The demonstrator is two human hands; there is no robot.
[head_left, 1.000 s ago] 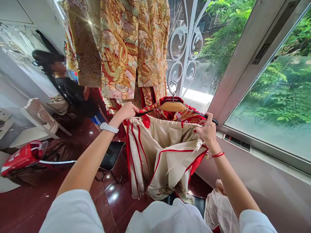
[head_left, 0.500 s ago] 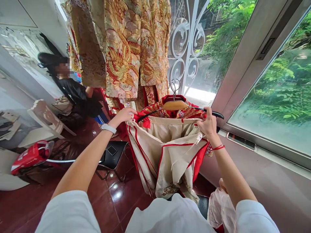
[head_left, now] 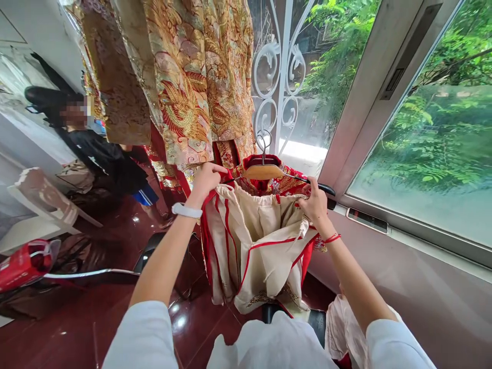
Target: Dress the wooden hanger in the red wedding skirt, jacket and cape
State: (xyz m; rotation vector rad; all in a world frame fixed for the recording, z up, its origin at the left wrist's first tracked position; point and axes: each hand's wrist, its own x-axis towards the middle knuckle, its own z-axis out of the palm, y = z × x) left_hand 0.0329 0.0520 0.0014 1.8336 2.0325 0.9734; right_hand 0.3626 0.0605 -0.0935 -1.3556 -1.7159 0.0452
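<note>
A cream skirt [head_left: 265, 261] with red trim hangs by its gathered waistband from a hanger [head_left: 265, 171] with a wooden middle and dark arms. My left hand [head_left: 207, 182] is closed at the left end of the waistband, its index finger reaching along the hanger. At the right end, my right hand [head_left: 315, 202] pinches the waistband close to the clip; the fingertips are partly hidden. Directly behind hangs a red embroidered jacket [head_left: 290, 179], its collar showing around the hanger.
Gold embroidered garments [head_left: 180, 92] hang above. A window [head_left: 423, 154] and a sill with a phone [head_left: 367, 220] lie right. Pale cloth [head_left: 346, 328] is at lower right. Left are a person [head_left: 96, 148], a white chair [head_left: 46, 200] and a red bag [head_left: 26, 266].
The waistband's left end has bunched inward as my left hand moved right, closer to my right hand. The whole view has shifted, so the surroundings sit farther left.
</note>
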